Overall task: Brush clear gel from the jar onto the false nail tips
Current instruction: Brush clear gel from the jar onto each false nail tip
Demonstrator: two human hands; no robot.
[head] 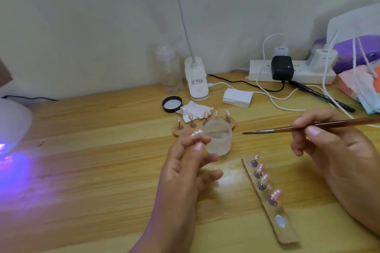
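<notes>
1. Frosted clear jar (218, 139) stands open on the wooden table (102, 160), just in front of a curved stand (176, 133) that carries pink nail tips (191, 117).
2. The left hand (185, 170) pinches one nail tip (196, 133) between thumb and first finger, just beside the left side of the jar.
3. The right hand (333, 150) holds a brown brush (287, 128) with curled fingers. The hair end points toward the jar but does not touch it.
4. A straight wooden strip (287, 232) with four more tips lies near the jar, between the two hands.
5. A black lid (172, 104) lies behind the stand, beside a white tissue (195, 110).
</notes>
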